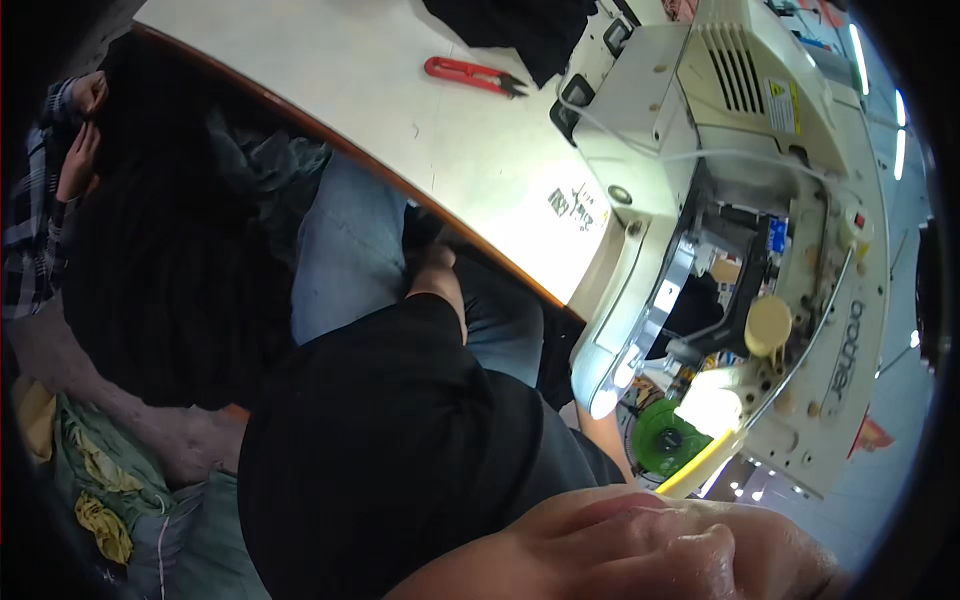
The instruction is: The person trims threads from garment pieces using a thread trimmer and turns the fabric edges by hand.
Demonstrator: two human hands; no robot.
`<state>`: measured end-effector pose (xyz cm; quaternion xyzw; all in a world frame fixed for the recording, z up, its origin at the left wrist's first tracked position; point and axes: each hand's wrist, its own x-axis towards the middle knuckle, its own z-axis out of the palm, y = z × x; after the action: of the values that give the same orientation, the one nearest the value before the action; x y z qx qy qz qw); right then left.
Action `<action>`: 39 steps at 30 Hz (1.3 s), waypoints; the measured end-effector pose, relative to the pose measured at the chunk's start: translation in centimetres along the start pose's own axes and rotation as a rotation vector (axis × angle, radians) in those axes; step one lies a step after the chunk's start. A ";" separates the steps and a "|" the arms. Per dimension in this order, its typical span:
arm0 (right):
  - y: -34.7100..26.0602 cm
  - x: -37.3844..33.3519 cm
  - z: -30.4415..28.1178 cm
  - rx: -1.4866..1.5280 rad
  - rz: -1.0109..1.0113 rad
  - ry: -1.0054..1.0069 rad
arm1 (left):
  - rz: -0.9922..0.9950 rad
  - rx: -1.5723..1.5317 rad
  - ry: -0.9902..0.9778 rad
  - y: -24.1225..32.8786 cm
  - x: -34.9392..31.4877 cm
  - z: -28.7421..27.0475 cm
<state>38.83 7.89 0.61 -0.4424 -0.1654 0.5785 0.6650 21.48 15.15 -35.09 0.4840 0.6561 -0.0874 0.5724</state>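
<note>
Head view: the left hand is low at the lap, over the jeans and just beside the counter edge; its fingers are too dark to read, so I cannot tell whether that grip is open, closed or around something. A strip of bare skin, seemingly the right arm, shows beyond the shirt, but the right hand is hidden, so its grip cannot be told either. The cream machine stands at the counter's right end, nearest that arm, and the black cloth lies at the far side. The red snips rest on the bare top with their blades pointing at the cloth's corner; dragging the cloth sideways could, I judge, snag it on the tips or push the snips along. The pale cable loops loosely across the machine and might catch a sleeve reaching past it. A quick lift of the left hand could also knock it on the counter's edge. The top is white, brown along its front, brightly lit near the machine. Around it are a green fan, ceiling lights, green bundles and yellow cloth on the floor, and a co-worker's checked sleeve at the left.
</note>
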 end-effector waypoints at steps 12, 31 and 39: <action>-6.4 -15.4 2.2 -1.034 -0.344 0.519 | -0.029 0.017 -0.081 -3.5 -2.3 0.6; -2.0 -5.4 -0.8 -1.710 -0.348 0.346 | 0.003 0.093 -0.112 -3.7 -1.0 -0.5; 0.9 0.5 -2.1 -1.771 -0.577 0.086 | 0.215 0.372 -0.170 0.2 3.8 -5.3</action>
<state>39.95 7.44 -1.42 -0.7512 -0.6251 0.0372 0.2088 18.58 20.79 -36.40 0.6391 0.5228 -0.1857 0.5327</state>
